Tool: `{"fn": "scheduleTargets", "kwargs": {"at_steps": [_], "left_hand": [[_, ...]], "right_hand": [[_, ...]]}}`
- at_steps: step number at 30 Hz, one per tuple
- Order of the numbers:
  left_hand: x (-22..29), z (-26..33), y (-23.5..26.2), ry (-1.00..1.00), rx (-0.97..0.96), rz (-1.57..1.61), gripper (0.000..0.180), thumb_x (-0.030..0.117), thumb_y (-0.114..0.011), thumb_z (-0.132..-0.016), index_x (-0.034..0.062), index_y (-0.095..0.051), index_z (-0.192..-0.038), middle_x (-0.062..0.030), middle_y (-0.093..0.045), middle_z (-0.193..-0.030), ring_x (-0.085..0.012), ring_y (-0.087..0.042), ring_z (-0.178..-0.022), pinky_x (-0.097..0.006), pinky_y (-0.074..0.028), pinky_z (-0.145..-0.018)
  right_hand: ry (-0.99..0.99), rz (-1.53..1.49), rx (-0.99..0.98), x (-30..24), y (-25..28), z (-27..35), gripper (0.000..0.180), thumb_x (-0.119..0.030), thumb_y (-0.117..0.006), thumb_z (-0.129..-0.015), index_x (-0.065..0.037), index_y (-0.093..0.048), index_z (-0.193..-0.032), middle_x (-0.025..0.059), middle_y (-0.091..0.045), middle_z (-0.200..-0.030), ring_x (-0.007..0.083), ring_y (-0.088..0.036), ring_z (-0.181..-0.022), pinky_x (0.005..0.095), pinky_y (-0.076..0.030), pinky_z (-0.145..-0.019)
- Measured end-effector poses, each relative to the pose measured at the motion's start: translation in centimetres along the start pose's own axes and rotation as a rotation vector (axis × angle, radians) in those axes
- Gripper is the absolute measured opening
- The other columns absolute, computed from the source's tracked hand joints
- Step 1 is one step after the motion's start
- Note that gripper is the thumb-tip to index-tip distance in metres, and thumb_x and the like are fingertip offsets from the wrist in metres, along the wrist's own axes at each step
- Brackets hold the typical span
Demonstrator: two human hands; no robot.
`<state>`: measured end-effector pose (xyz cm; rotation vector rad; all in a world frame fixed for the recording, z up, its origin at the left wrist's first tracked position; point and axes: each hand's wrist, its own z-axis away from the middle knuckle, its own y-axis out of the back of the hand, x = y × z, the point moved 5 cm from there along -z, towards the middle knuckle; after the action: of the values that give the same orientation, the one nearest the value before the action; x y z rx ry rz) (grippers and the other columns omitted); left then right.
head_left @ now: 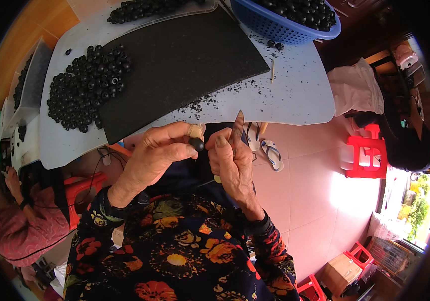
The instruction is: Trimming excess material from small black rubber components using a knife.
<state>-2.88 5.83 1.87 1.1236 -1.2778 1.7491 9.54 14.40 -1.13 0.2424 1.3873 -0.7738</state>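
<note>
My left hand (157, 153) pinches a small black rounded piece (196, 144) between thumb and forefinger. A tan wrap covers the tip of that forefinger. Close beside it, my right hand (232, 165) is closed round a knife (237, 128), whose pointed blade sticks up past the thumb. A bit of yellow and a thin metal rod show under the right palm; whether they belong to the knife I cannot tell. Both hands are just off the near edge of the pale table (295, 100). On it lie a black mat (190, 60) and a heap of small black pieces (84, 88), some with holes.
A blue basket (280, 22) of black pieces stands at the far right of the table. Black crumbs and a thin stick (273, 71) lie near the mat. Slippers (272, 154) and red stools (368, 153) are on the floor. Another person (29, 220) sits at left.
</note>
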Motion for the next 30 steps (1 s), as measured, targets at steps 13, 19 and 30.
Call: {"fn": "scheduleTargets", "kwargs": {"at_steps": [13, 19, 30], "left_hand": [[-1.0, 0.6, 0.6, 0.068, -0.008, 0.196, 0.028, 0.000, -0.055, -0.084, -0.0057, -0.058, -0.112, -0.0056, -0.057, -0.107, -0.0119, -0.054, -0.093, -0.027, -0.046, -0.084], [-1.2, -0.3, 0.7, 0.078, -0.013, 0.290, 0.026, 0.002, -0.055, -0.084, -0.0044, -0.059, -0.109, -0.0055, -0.056, -0.105, -0.0130, -0.052, -0.092, -0.027, -0.044, -0.082], [0.5, 0.4, 0.0, 0.062, 0.104, 0.005, 0.021, 0.004, -0.055, -0.081, -0.0040, -0.061, -0.100, -0.0047, -0.059, -0.092, -0.0105, -0.055, -0.084, -0.023, -0.043, -0.077]], "right_hand": [[0.023, -0.112, -0.033, -0.4, -1.9, 0.4, 0.023, -0.024, -0.053, -0.096, -0.003, -0.055, -0.086, -0.0058, -0.048, -0.067, 0.0015, -0.036, -0.058, 0.0180, -0.030, -0.051], [0.060, -0.063, 0.076, -0.2, -0.8, 0.2, 0.016, -0.018, -0.055, -0.095, -0.002, -0.054, -0.090, -0.0028, -0.053, -0.071, 0.0023, -0.042, -0.061, 0.0181, -0.034, -0.054], [0.169, -0.027, -0.002, -0.8, -2.6, -0.5, 0.013, -0.012, -0.062, -0.087, -0.003, -0.053, -0.086, -0.0029, -0.048, -0.074, 0.0054, -0.044, -0.069, 0.0219, -0.040, -0.061]]}}
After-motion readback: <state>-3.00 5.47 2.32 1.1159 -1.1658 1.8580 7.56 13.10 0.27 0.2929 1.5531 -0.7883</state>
